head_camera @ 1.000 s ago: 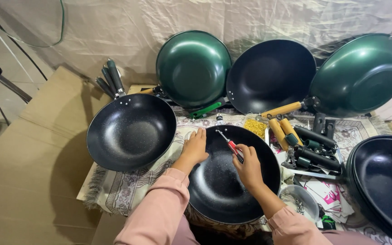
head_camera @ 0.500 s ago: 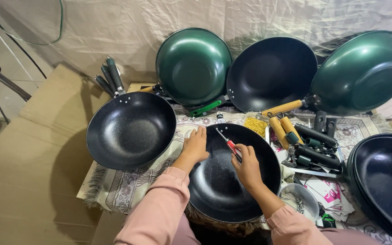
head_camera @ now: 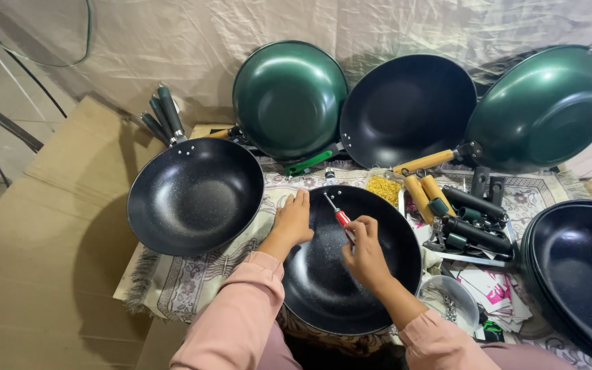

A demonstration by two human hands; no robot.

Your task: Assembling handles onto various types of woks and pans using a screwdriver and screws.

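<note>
Right at the centre of the view sits a black pan, its bowl facing up on a patterned cloth. The right hand is inside the pan, at about 1 o'clock from its middle, closed around a screwdriver with a red grip; the shaft points toward 11 o'clock, its tip near the pan's far rim. The left hand lies flat and open, fingers together, resting on the pan's rim at about 10 o'clock, palm down. Both sleeves are pink.

At 9 o'clock from this pan, just beside it, is a second black pan with dark handles sticking out behind it toward 11 o'clock. Along the back, leaning against a pale sheet, stand a green pan at 12 o'clock, a dark pan at 1 o'clock and another green pan at 2 o'clock. A small clear bag of yellow bits lies just past the centre pan's far rim. Wooden and black handles are piled at 2 o'clock. At 3 o'clock a stack of dark pans reaches the picture's edge. White printed leaflets with pink patches lie at 4 o'clock, beside a round clear tub. Flat brown cardboard spreads at 9 o'clock.
</note>
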